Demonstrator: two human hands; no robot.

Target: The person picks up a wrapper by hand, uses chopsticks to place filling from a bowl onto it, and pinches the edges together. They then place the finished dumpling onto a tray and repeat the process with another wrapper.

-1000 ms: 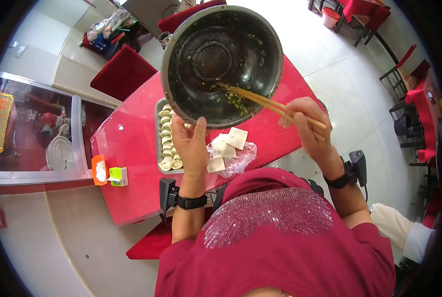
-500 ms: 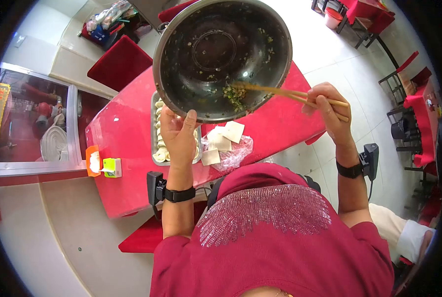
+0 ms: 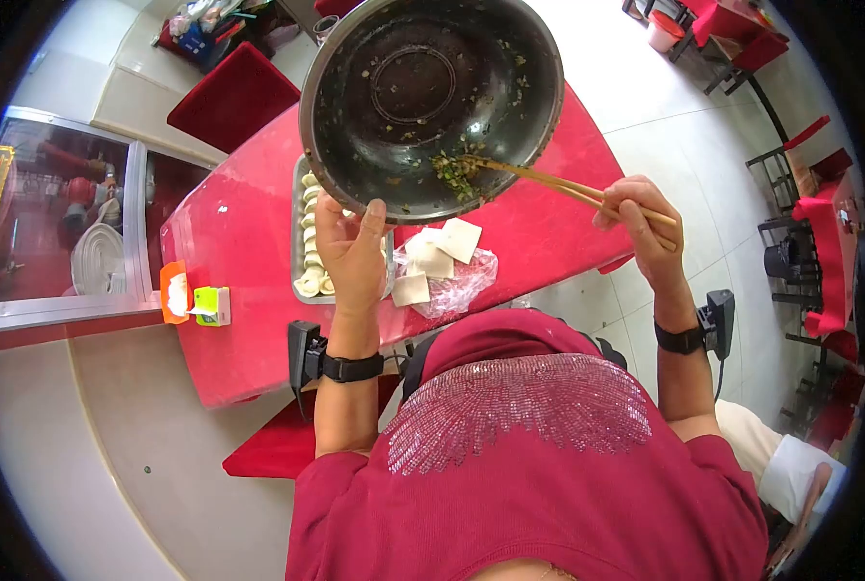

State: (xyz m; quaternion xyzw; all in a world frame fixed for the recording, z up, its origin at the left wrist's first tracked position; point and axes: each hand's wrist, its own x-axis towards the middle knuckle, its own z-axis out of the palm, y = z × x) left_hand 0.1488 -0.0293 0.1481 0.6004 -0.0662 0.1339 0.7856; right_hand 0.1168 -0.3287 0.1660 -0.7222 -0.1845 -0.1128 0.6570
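Note:
A dark metal bowl (image 3: 413, 87) is tilted toward me above the red table, with my left hand (image 3: 353, 247) gripping its near rim, thumb on the inside. Chopped green filling (image 3: 456, 172) lies low in the bowl, and bits of it cling to the walls. Wooden chopsticks (image 3: 558, 184) are held in my right hand (image 3: 645, 218), their tips in the filling. Under the bowl's left side stands a metal tray (image 3: 300, 232) with folded dumplings (image 3: 310, 281). Square wrappers (image 3: 430, 259) rest on crumpled plastic (image 3: 466, 289) beside it.
The red table (image 3: 243, 218) carries an orange and green packet (image 3: 210, 306) at its left edge. Red chairs (image 3: 234, 97) stand behind and below it. At the right are further tables and chairs (image 3: 819, 252). Part of another person (image 3: 790, 470) shows at the lower right.
The bowl and both hands appear slightly higher in view, as does the table. The chopstick tips and the clump of filling have shifted a little; both grips are kept.

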